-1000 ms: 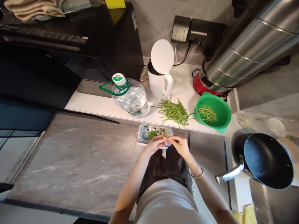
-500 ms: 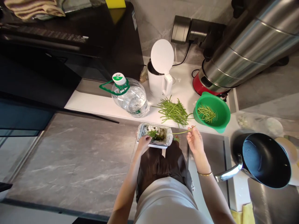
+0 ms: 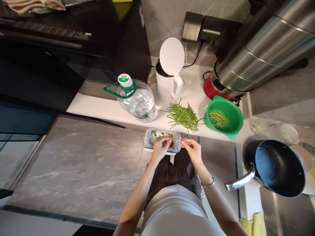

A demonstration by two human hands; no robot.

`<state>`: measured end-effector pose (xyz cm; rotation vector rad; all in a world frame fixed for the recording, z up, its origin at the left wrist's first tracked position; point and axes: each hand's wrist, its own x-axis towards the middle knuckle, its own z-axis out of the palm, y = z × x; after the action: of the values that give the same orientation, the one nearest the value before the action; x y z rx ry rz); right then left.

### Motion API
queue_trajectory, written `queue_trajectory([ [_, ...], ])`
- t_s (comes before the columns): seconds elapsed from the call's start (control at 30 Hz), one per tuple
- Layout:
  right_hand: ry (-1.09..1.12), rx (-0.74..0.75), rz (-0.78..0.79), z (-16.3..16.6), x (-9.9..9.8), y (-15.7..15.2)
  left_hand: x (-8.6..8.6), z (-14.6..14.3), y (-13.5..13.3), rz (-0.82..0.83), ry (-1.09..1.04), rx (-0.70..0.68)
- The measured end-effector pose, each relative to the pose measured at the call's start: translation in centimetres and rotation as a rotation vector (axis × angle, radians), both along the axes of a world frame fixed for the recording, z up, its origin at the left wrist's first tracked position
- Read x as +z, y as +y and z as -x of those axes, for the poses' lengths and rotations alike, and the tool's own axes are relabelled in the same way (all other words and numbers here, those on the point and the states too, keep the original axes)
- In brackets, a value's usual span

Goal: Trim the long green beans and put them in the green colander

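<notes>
My left hand (image 3: pixel 161 149) is over a small bin (image 3: pixel 148 137) lined with a clear bag, thumb and fingers pinched together. Whatever sits between those fingertips is too small to make out. At the bin's right rim, my right hand (image 3: pixel 193 150) pinches a thin green stem (image 3: pixel 184 139), of which only a short bit shows. White and green scraps (image 3: pixel 159 134) lie inside the bin, partly hidden by my left hand. On the counter just beyond is a loose pile of long green stems (image 3: pixel 183 116). Shorter stem pieces (image 3: pixel 218 118) lie in a green colander (image 3: pixel 233 114) to its right.
A large water bottle (image 3: pixel 141 103) and a white kettle (image 3: pixel 164 83) with its lid up stand on the counter (image 3: pixel 98 106). Behind the colander rises a steel appliance with a red base (image 3: pixel 209 88). A black pan (image 3: pixel 292 170) is at right, its handle (image 3: pixel 240 182) pointing towards me.
My right hand has moved left to the bin's rim, with the stem now showing much shorter. My left hand has shifted right and slightly up over the bin, closer to it.
</notes>
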<state>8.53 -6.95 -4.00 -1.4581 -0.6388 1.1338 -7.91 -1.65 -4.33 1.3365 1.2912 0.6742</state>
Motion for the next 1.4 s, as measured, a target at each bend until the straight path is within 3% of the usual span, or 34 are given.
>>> queue_trajectory([
  [0.07, -0.171, 0.053, -0.039, 0.1, 0.2, 0.0, 1.9, -0.6, -0.4, 0.063, -0.090, -0.036],
  [0.17, -0.469, 0.146, -0.115, 0.1, 1.0, 0.1, 3.2, -1.2, -0.8, 0.127, -0.155, -0.061],
  [0.37, -0.762, 0.292, -0.238, -0.2, 2.2, 0.3, 2.8, -1.2, -0.9, 0.162, -0.158, -0.054],
  [0.63, -0.884, 0.411, -0.307, -0.8, 1.3, 0.0, 3.0, -0.8, 0.0, 0.253, -0.210, -0.087],
  [0.8, -0.765, 0.407, -0.265, -0.5, 1.5, -0.2, 2.6, -0.8, 0.4, 0.290, -0.231, -0.099],
  [0.97, -0.385, 0.169, -0.095, -0.4, 1.6, -0.1, -0.2, -0.2, 0.9, 0.287, -0.174, -0.077],
  [1.1, 0.076, -0.054, -0.054, -2.0, 2.0, 0.3, -4.0, 1.4, 1.6, 0.222, 0.057, -0.056],
  [1.2, 0.222, -0.175, -0.084, -4.0, 2.4, 0.5, -6.2, 3.0, 1.8, 0.194, 0.307, -0.072],
  [1.4, 0.247, -0.244, -0.093, -5.8, 2.6, 0.4, -7.2, 4.2, 1.3, 0.166, 0.561, -0.012],
])
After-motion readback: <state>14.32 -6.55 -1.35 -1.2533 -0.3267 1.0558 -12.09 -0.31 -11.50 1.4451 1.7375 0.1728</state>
